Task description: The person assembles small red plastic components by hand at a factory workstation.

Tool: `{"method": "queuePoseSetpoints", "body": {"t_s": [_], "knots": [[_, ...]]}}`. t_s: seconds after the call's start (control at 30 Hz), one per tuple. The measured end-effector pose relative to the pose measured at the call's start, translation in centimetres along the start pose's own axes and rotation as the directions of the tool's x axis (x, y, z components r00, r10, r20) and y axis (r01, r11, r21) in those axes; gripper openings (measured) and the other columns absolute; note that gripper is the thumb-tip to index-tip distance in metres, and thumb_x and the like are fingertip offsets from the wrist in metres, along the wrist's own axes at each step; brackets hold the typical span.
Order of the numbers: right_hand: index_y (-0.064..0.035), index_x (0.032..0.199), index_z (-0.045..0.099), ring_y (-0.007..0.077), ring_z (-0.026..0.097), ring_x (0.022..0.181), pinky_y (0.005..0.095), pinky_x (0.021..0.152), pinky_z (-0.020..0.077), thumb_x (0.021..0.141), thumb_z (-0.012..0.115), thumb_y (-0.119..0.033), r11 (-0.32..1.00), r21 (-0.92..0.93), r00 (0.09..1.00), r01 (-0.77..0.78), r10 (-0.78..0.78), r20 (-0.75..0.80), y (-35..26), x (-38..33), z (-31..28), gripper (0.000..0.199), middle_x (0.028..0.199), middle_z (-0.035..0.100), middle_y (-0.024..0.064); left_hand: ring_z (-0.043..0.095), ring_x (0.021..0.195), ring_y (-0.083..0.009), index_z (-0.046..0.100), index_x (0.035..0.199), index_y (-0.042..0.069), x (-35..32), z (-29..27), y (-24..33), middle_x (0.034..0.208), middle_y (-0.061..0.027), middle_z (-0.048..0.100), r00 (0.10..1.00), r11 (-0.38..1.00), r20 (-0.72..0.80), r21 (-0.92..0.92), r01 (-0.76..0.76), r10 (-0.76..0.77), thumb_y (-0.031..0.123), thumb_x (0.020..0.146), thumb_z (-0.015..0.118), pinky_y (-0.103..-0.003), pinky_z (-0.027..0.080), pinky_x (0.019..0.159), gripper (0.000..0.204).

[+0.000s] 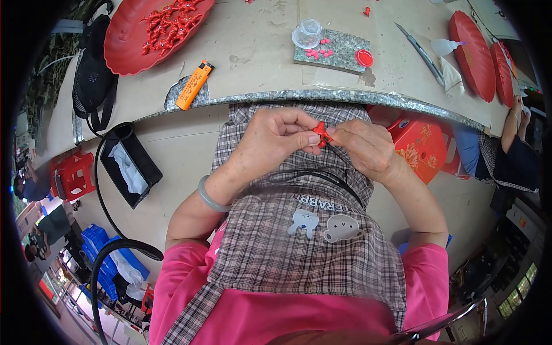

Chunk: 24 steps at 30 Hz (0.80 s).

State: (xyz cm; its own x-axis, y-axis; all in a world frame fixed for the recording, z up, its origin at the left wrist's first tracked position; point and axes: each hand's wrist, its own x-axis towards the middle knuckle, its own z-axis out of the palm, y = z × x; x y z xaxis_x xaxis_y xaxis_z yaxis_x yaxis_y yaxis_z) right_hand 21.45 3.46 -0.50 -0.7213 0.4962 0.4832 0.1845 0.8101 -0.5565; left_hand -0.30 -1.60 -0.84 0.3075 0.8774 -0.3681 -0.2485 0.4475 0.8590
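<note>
Fingers of our left hand [270, 141] and right hand [365, 146] pinch one small red piece [321, 134] between them, held over our lap just below the tabletop [259, 52] edge; its shape is mostly hidden by the fingertips, so we cannot tell what it is. A pale bangle [211, 197] rings our left wrist, above a checked apron [299, 241]. On the tabletop we count one orange lighter [194, 85], one clear cup [306, 33] and one red cap [363, 57] on a speckled stone slab [339, 49], with a few pink bits too small to count. One red tray [138, 46] at the left holds a heap of red pieces, blurred together; two more red trays [474, 49] lean at the right, partly cut off. A metal blade [420, 53] lies near them. Another person's arm [510, 123] shows at the far right.
</note>
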Motion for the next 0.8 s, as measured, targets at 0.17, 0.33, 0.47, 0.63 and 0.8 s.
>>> {"method": "queuePoseSetpoints", "body": {"t_s": [0.17, 0.33, 0.47, 0.63, 0.8], "knots": [[0.0067, 0.095, 0.067, 0.0232, 0.069, 0.073, 0.0316, 0.058, 0.0567, 0.068, 0.07, 0.001, 0.987, -0.054, 0.989, 0.15, -0.149, 0.016, 0.5, -0.1, -0.1, 0.028, 0.085, 0.066, 0.012, 0.072, 0.082, -0.0183, 0.065, 0.104, -0.009, -0.2, 0.0, 0.4, 0.092, -0.0125, 0.071, 0.999, 0.999, 0.017, -0.021, 0.045, -0.045, -0.001, 0.091, 0.064, -0.027, 0.06, 0.074, 0.015], [0.0066, 0.093, 0.067, 0.0215, 0.068, 0.072, 0.0293, 0.056, 0.056, 0.067, 0.071, -0.002, 0.972, -0.087, 0.976, 0.217, -0.215, 0.028, 0.8, 0.0, -0.1, 0.027, 0.086, 0.065, 0.0113, 0.072, 0.081, -0.0199, 0.065, 0.103, -0.009, -0.4, -0.1, 0.6, 0.092, -0.0138, 0.071, 0.997, 0.996, 0.031, -0.053, 0.068, -0.066, -0.001, 0.091, 0.064, -0.028, 0.06, 0.073, 0.014], [0.0058, 0.093, 0.068, 0.0201, 0.067, 0.071, 0.0273, 0.055, 0.0551, 0.068, 0.071, -0.003, 0.962, -0.087, 0.966, 0.259, -0.258, 0.017, 1.1, -0.2, 0.2, 0.027, 0.087, 0.064, 0.0105, 0.072, 0.081, -0.0201, 0.065, 0.102, -0.009, -0.4, -0.1, 0.7, 0.091, -0.0138, 0.071, 0.997, 0.996, 0.043, -0.06, 0.067, -0.065, -0.002, 0.09, 0.065, -0.027, 0.06, 0.073, 0.014], [0.0052, 0.094, 0.068, 0.0199, 0.067, 0.071, 0.0269, 0.055, 0.0552, 0.068, 0.071, -0.004, 0.96, -0.076, 0.963, 0.269, -0.268, 0.019, 1.3, -0.3, 0.3, 0.028, 0.087, 0.064, 0.01, 0.072, 0.08, -0.0197, 0.065, 0.102, -0.009, -0.5, -0.1, 0.7, 0.092, -0.0135, 0.071, 0.994, 0.993, 0.041, -0.054, 0.101, -0.099, -0.003, 0.089, 0.065, -0.027, 0.06, 0.072, 0.014], [0.005, 0.094, 0.069, 0.0201, 0.068, 0.071, 0.0272, 0.055, 0.0557, 0.068, 0.071, -0.004, 0.961, -0.057, 0.962, 0.271, -0.271, 0.014, 1.3, -0.3, 0.3, 0.028, 0.087, 0.064, 0.01, 0.072, 0.079, -0.0191, 0.065, 0.101, -0.008, -0.4, -0.1, 0.6, 0.09, -0.0131, 0.071, 0.994, 0.994, 0.048, -0.053, 0.097, -0.094, -0.003, 0.089, 0.066, -0.026, 0.06, 0.072, 0.013]]}}
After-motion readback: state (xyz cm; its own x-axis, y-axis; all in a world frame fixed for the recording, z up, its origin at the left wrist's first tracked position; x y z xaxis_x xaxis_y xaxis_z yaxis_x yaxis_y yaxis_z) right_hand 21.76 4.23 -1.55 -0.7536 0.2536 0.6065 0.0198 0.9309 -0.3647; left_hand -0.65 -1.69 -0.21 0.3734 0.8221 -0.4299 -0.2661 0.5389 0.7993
